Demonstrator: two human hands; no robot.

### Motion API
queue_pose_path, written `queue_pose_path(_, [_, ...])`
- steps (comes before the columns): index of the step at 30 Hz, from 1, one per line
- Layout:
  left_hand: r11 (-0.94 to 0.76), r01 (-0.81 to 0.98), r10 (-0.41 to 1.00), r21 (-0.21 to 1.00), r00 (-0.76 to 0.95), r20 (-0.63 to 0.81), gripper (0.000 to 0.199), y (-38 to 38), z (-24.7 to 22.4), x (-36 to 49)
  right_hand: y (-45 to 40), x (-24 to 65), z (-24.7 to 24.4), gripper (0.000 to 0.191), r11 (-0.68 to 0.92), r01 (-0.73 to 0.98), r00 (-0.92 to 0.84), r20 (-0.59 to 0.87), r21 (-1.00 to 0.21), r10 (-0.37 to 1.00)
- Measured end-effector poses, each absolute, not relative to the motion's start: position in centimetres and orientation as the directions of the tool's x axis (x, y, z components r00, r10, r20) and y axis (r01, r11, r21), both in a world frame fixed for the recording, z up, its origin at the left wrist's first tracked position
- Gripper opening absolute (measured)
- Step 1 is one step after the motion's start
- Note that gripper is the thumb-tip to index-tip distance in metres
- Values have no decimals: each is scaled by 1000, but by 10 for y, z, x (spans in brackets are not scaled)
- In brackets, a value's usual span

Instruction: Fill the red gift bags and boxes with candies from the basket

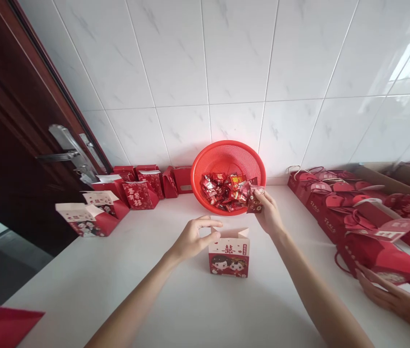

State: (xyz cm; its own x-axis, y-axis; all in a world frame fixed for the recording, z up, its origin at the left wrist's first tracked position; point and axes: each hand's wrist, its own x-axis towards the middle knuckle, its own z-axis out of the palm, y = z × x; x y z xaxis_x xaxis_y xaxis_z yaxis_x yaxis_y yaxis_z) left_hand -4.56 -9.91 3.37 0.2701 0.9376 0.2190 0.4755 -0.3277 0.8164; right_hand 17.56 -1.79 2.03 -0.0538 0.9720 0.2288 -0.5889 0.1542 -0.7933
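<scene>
A small red and cream paper gift box (228, 263), printed with two cartoon faces, stands upright on the white table with its top open. My left hand (195, 238) is closed at its upper left edge, thumb in front and fingers over the rim. My right hand (270, 210) pinches a dark red printed packet (254, 199), held up at the front right of a red plastic basket (205, 159). In the basket lie many wrapped candies (223, 188) in red wrappers. The inside of the box is mostly hidden from here.
Red paper boxes (141, 195) stand at the back left, by a dark door (16, 96). Rows of red boxes with cord handles (328, 203) fill the right side. Another person's hand (389, 295) touches a red box (386, 261) there. A red piece (2, 321) lies front left.
</scene>
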Motion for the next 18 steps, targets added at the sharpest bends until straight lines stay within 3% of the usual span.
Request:
queue_pose_path(3, [-355,454,925,817,299,235,36,-87,37,-41,-32,187,41,31,244,-475,-114,334,-845,936])
queue_pose_path(7, [-410,363,882,837,393,261,44,-70,39,-31,-49,197,58,32,375,-108,-315,390,-921,865])
queue_pose_path(12, [-391,280,857,877,457,237,54,-53,36,-26,-58,200,65,31,566,241,-454,423,-789,784])
queue_pose_path(15, [-363,255,864,896,453,221,61,-47,35,-27,-56,197,64,28,630,302,-488,451,-716,747])
queue_pose_path(18, [-322,266,883,909,430,187,55,-43,34,-28,-52,196,62,28,660,326,-461,495,-677,736])
